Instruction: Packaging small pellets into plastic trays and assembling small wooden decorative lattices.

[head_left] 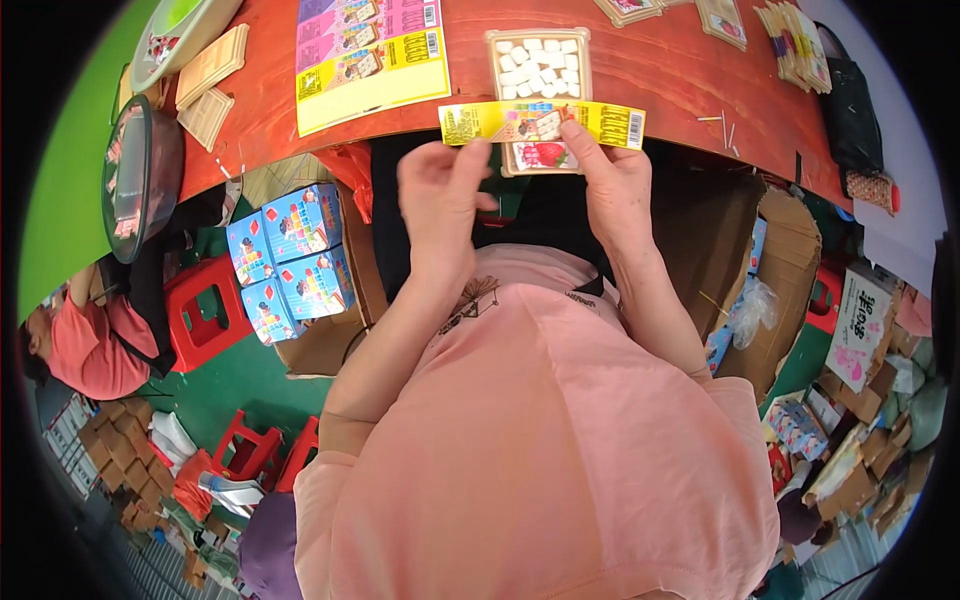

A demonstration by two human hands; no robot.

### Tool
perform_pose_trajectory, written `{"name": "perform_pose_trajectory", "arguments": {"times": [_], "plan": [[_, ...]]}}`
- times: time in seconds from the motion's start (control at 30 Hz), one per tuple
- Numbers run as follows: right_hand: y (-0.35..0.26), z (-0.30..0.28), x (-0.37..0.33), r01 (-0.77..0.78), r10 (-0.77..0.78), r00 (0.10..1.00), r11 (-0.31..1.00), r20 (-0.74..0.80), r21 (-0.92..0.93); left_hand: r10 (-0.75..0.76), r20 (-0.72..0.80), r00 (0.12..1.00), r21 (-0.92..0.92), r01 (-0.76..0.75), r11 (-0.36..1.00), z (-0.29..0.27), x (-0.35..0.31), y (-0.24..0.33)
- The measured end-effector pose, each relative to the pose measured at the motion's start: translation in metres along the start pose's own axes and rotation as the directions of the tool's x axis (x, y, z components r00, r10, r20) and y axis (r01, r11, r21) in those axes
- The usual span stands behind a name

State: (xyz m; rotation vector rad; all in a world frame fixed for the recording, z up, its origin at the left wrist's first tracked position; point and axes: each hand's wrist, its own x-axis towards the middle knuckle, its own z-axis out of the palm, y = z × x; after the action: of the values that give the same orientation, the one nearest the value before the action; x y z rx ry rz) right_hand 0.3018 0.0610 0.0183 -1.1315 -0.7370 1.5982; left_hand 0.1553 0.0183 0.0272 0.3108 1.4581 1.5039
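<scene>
My right hand (617,190) grips a beige plastic tray (541,35) at the table's front edge, with the thumb pressing a yellow printed strip (475,124) across its middle. White, pillow-shaped pieces (540,68) fill the tray's far compartment. Below the strip, a small packet with a red strawberry picture (541,155) shows in the near part. My left hand (438,205), a little blurred, is just below the strip's left end. Its thumb and fingers are apart, and nothing shows between them.
Yellow, pink and purple printed sheets (375,95) lie left of the tray. Beige trays (212,68), a white basin (190,45) and a dark clear tub (145,180) stand farther left. Bundled yellow strips (795,45) and a black bag (850,115) lie right. Blue boxes (300,225) fill a carton beside me.
</scene>
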Motion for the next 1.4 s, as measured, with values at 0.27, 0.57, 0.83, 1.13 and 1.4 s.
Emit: {"name": "perform_pose_trajectory", "arguments": {"times": [0.27,0.57,0.83,1.13,1.4], "plan": [[0.004,0.004,-0.011,0.063,-0.049,0.994,0.988,0.1,-0.14,0.112,0.193,0.975,0.233,-0.156,0.96,0.0,0.002,0.006],[-0.006,-0.023,-0.005,-0.134,0.137,0.951,0.991,0.279,-0.029,-0.263,0.595,0.76,0.125,0.236,0.964,-0.024,0.022,0.012],[-0.003,-0.05,-0.011,-0.015,-0.006,0.873,0.999,0.488,0.039,-0.088,0.762,0.642,0.118,-0.004,0.993,-0.048,0.024,0.011],[-0.052,-0.05,0.002,0.385,-0.103,0.526,0.914,0.844,-0.129,0.272,0.959,0.083,-0.093,-0.813,0.574,-0.021,0.012,0.051],[-0.046,-0.045,-0.004,0.428,-0.081,0.45,0.893,0.889,-0.136,0.341,0.934,0.108,-0.1,-0.836,0.539,-0.018,-0.001,0.042]]}}
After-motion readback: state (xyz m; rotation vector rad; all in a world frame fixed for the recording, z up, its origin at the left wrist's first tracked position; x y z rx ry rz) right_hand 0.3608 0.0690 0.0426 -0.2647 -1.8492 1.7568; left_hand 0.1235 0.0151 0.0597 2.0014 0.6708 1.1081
